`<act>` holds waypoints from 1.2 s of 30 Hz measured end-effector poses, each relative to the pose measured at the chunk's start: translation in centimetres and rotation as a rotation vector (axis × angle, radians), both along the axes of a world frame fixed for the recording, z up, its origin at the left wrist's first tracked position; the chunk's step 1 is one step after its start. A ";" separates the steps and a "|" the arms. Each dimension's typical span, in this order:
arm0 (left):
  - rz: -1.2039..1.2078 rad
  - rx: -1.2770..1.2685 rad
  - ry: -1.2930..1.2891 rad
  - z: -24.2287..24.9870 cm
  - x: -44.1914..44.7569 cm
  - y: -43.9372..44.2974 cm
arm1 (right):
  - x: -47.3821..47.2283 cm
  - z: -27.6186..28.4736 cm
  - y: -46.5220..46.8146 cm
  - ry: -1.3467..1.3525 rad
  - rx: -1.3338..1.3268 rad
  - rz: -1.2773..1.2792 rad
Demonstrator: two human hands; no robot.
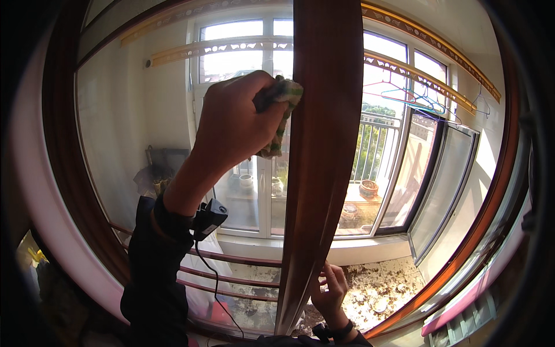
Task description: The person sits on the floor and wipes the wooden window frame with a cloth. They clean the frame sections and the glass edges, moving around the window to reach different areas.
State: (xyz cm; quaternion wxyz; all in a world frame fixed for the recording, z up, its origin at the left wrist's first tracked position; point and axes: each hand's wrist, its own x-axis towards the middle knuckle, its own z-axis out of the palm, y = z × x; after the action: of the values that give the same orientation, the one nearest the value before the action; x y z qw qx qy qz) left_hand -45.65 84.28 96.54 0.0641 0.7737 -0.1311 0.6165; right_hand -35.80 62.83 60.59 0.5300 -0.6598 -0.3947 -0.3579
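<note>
My left hand (pixel 236 119) is raised and closed around a crumpled striped cloth (pixel 286 93) with green and pale bands. It presses the cloth against the glass pane (pixel 167 104), right beside the dark brown stile (pixel 325 130) of a sliding glass door. Lower down, my right hand (pixel 330 286) has its fingers curled at the stile's right edge, and they seem to grip it; part of the fingertips is hidden. A small camera device (pixel 212 219) with a black cable is strapped to my left wrist.
Beyond the door, hangers (pixel 420 102) hang from gold drying rails (pixel 433 82). Plant pots (pixel 368 188) stand outside the balcony window. Dirt and flakes cover part of the balcony floor (pixel 381 286). An orange-brown frame (pixel 468 256) bounds the opening on the right. Horizontal bars (pixel 234 277) cross the lower pane.
</note>
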 end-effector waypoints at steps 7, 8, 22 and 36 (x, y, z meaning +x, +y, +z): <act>0.196 -0.066 -0.092 9.2 0.9 -1.0 | 1.2 -0.2 -1.1 -0.004 -0.029 0.086; 0.127 -0.107 -0.111 10.4 1.1 -0.9 | 1.4 -0.2 -1.3 0.004 -0.040 0.108; -0.108 -0.233 -0.258 21.8 4.3 -2.7 | 2.0 -0.1 -2.9 0.040 -0.066 0.252; 0.240 0.252 -0.109 3.9 1.1 -5.1 | 2.2 -0.5 -1.8 0.015 -0.034 0.231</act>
State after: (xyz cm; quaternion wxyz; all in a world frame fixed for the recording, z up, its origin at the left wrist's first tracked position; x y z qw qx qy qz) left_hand -44.54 79.21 100.43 -0.1143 0.7511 -0.1174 0.6395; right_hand -33.63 61.00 60.04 0.5592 -0.6216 -0.4700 -0.2829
